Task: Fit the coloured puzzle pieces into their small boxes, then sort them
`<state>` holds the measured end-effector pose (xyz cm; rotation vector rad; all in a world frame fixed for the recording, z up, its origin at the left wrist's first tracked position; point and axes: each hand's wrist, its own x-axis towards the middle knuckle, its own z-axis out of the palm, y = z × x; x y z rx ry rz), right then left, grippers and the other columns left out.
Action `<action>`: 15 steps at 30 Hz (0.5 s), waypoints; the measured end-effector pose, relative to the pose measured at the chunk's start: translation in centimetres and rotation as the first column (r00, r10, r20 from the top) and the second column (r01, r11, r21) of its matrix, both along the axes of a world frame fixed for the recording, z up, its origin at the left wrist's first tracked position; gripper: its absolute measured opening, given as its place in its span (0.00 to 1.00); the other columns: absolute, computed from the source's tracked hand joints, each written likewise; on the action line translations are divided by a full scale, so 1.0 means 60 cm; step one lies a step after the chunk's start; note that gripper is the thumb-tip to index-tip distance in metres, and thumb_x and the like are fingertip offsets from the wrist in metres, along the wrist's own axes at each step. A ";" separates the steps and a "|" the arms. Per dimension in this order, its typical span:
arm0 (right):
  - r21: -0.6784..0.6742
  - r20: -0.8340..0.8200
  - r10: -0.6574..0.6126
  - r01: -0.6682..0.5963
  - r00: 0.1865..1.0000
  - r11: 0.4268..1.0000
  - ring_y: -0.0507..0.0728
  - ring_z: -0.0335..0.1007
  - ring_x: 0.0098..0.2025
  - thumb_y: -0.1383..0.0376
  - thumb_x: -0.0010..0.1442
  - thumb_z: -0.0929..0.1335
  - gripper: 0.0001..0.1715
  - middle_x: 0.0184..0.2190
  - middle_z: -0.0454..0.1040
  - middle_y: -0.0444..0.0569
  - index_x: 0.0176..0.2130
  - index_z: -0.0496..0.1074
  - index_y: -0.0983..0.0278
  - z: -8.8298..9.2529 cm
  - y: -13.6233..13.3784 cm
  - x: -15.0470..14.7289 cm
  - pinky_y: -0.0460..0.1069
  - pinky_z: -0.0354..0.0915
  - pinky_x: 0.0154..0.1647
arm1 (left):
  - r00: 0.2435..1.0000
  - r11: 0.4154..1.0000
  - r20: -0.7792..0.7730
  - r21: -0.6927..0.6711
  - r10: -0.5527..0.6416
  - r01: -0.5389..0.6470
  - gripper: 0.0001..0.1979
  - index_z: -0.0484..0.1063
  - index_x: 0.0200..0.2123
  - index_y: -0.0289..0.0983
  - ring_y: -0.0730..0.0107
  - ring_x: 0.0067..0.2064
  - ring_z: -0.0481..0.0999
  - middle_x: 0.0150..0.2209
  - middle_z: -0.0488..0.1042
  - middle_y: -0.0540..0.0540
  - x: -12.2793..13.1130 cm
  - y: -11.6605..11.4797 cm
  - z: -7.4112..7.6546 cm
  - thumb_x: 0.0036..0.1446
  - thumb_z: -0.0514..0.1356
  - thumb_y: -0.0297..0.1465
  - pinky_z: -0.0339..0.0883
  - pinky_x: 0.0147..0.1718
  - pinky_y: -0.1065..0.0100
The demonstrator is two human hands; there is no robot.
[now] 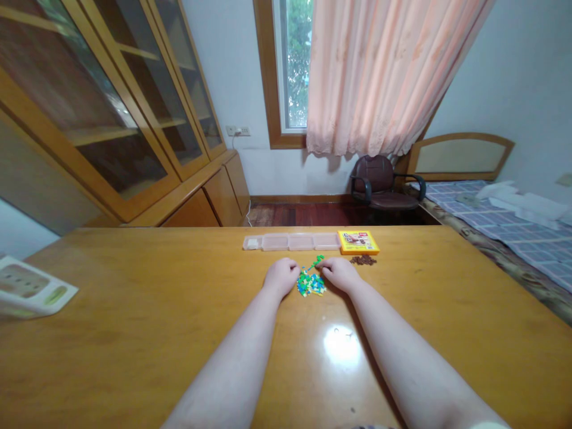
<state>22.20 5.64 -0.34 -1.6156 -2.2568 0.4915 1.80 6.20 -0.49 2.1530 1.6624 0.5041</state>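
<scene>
A mixed pile of tiny building bricks (pixel 311 284), green, blue, white and yellow, lies on the table between my hands. My left hand (pixel 282 277) rests at the pile's left edge with its fingers curled in; whatever they may hold is hidden. From the right, my right hand (pixel 341 273) reaches in with its index finger stretched out, its tip touching the table by a few loose pieces. Just beyond that fingertip sits a small group of green bricks (pixel 319 259). Brown bricks (pixel 363 260) form a separate heap to the right of my right hand.
Several shallow clear plastic trays (pixel 301 242) stand in a row along the far part of the wooden table (pixel 156 310). A yellow box (pixel 358 242) adjoins them on the right. At the left edge is a white plastic object (pixel 58 295). An office chair (pixel 379 182) stands beyond.
</scene>
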 end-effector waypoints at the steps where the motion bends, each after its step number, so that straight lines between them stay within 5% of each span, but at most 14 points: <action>1: 0.007 0.006 -0.018 0.018 1.000 1.000 0.57 0.71 0.46 0.66 0.57 0.60 0.19 0.43 0.77 0.46 0.42 0.77 0.58 0.001 0.000 0.000 0.50 0.64 0.46 | 1.000 1.000 0.000 -0.002 0.002 -0.002 0.14 0.77 0.32 0.38 0.66 0.39 0.72 0.36 0.76 0.45 0.000 0.000 0.000 0.55 0.52 0.32 0.62 0.40 0.70; 9: 0.139 -0.004 0.142 -0.140 0.990 0.980 0.57 0.66 0.47 0.68 0.57 0.62 0.21 0.44 0.74 0.51 0.48 0.73 0.61 0.003 -0.003 -0.009 0.52 0.59 0.51 | 0.999 1.000 0.033 0.019 -0.004 0.004 0.14 0.78 0.34 0.39 0.65 0.41 0.73 0.38 0.77 0.46 0.000 0.002 -0.005 0.53 0.52 0.31 0.63 0.41 0.68; 15: 0.101 0.090 0.169 -0.178 0.981 0.979 0.66 0.42 0.64 0.56 0.58 0.64 0.26 0.63 0.53 0.52 0.56 0.65 0.56 -0.008 -0.004 -0.014 0.64 0.39 0.61 | 0.999 1.000 0.035 0.007 -0.001 0.001 0.15 0.77 0.40 0.40 0.64 0.44 0.73 0.41 0.77 0.45 0.000 0.002 -0.006 0.54 0.52 0.30 0.64 0.44 0.67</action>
